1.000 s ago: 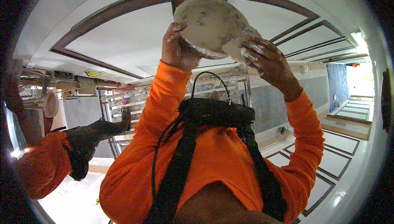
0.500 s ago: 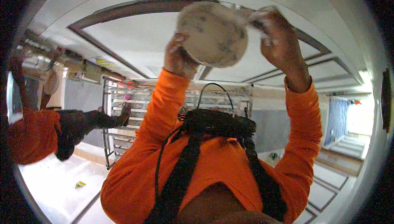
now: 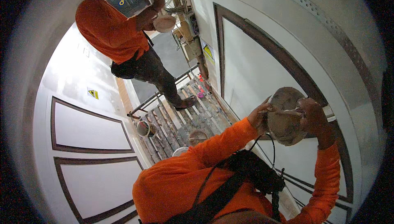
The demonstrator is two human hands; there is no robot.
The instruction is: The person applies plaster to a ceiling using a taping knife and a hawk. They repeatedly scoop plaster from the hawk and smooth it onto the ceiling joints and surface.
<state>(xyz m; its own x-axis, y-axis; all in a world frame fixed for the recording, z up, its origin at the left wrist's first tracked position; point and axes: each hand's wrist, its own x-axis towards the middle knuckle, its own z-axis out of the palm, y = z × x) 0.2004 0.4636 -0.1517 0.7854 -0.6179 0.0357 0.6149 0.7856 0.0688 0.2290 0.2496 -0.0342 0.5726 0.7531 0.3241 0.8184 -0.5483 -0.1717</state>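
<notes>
My left hand (image 3: 261, 115) grips a round board (image 3: 284, 136) by its left side; the board is coated in grey-beige wet paste. At its right, my right hand (image 3: 312, 119) is closed on a flat, paste-smeared spreader (image 3: 292, 113), which lies across the board's face. Paste whitens some of my fingers. Both forearms are in orange sleeves, and a black strapped pouch (image 3: 252, 170) with a cable hangs on my front, just below the board. Behind the board is a white panel (image 3: 256, 64) framed in dark trim.
A co-worker (image 3: 104, 31) in orange, upper left, holds a round tan object (image 3: 164, 23) near a blue-grey rectangular package (image 3: 127, 0). Their foot stands on a plank platform (image 3: 176, 121) with metal rails, a bucket (image 3: 145, 128) and a basin (image 3: 198, 137). Trimmed panels (image 3: 88, 125) line the left wall.
The view has swung sharply, putting the co-worker at top and my hands at right. My right hand, lifted off the board's edge half a second ago, is back over it with the spreader.
</notes>
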